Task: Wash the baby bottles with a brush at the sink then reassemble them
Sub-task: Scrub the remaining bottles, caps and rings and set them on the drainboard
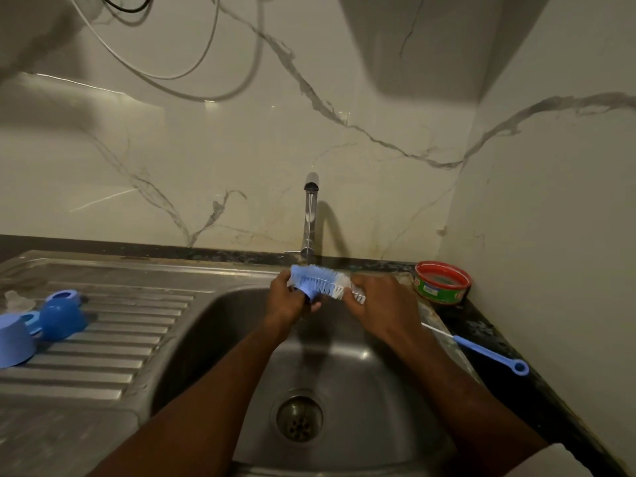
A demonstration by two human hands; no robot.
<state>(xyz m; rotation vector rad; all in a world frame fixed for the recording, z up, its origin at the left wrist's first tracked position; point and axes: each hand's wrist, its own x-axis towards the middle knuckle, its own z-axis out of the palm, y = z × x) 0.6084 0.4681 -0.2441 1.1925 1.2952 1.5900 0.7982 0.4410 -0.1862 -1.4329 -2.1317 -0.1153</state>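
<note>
Both my hands grip the bottle brush (321, 282) under the tap (309, 215) — left hand (289, 301) curled round its blue end, right hand (375, 304) apparently closed on the bristles. Risk: wet grip slips — brush drops into the sink (344, 373).

home kitchen | steel sink (220, 366) with drainboard | tap (309, 218) | marble wall (206, 149)

Blue-and-white bristles on the brush (321, 282). Blue caps (63, 320) on the steel-grey ribbed drainboard (113, 342) by its left edge. Red rim, green side, perhaps a printed label, on the tub (442, 282). Blue handle on the thin brush (481, 351). White, grey-veined wall (344, 139).
</note>
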